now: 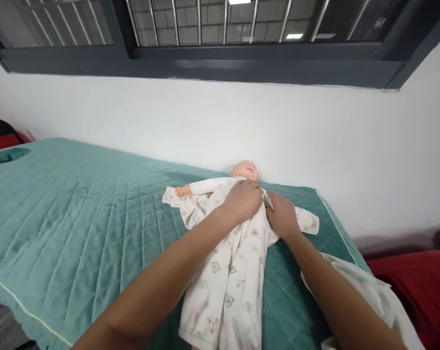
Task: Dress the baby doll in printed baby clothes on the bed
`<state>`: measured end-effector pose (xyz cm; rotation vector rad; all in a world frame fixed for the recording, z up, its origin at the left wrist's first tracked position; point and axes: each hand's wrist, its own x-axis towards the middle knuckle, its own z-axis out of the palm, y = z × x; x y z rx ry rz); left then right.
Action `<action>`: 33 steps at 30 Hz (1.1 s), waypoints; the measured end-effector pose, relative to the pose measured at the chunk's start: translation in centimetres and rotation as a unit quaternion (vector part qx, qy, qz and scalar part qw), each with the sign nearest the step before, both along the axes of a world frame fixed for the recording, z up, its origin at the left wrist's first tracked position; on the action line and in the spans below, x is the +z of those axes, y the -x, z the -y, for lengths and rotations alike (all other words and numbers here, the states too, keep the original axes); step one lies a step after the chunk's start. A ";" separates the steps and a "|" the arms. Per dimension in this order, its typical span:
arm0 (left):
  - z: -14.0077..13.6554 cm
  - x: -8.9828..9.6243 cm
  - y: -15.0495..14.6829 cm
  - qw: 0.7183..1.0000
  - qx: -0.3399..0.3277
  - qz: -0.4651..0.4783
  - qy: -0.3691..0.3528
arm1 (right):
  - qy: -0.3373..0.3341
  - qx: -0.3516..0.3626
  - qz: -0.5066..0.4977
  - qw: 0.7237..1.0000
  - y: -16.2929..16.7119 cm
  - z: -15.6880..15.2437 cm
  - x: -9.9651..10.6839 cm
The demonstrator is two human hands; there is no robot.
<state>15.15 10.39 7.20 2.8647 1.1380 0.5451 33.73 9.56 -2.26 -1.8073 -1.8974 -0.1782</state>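
Note:
A baby doll (245, 170) lies on its back on the green quilted bed cover, its head by the wall. White baby clothes (238, 282) printed with small animals lie over its body and reach toward me. The doll's arm on the left, in a plain white sleeve (209, 185), lies stretched over a printed sleeve, its small hand bare. My left hand (244, 199) is closed on the clothes at the chest, just below the chin. Beside it, my right hand (282, 214) grips the edge near the other shoulder. A printed sleeve (307, 221) extends beyond my right hand. My fingertips are partly hidden.
The green quilted cover (77, 218) spreads across the bed, with a face hole (8, 155) at far left. White cloth (369, 291) lies under my right forearm. A red object (416, 287) stands at right. Behind are a white wall and a barred window (212, 63).

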 end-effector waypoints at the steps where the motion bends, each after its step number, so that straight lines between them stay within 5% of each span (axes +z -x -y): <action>1: -0.2 0.5 -1.5 0.998 0.008 -0.062 0.013 | -0.004 -0.007 -0.037 0.999 -0.3 0.0 0.1; 4: -1.0 0.9 -5.4 0.980 0.037 -0.189 0.054 | -0.031 -0.046 -0.160 0.986 -1.2 -0.1 0.2; 10: -1.8 -0.7 -9.7 0.967 0.078 -0.233 0.067 | -0.061 -0.080 -0.230 0.968 -1.3 -0.3 0.1; 20: -4.5 0.0 -8.1 0.956 0.080 -0.275 0.070 | -0.034 -0.138 -0.264 0.954 -2.9 -0.1 0.1; 27: -4.1 -1.9 -10.7 0.957 0.003 -0.272 0.100 | -0.027 -0.134 -0.297 0.945 -2.7 -0.6 -0.5; 33: -5.1 -2.3 -9.6 0.975 -0.024 -0.198 0.096 | -0.030 -0.115 -0.374 0.920 -3.2 -1.0 -0.6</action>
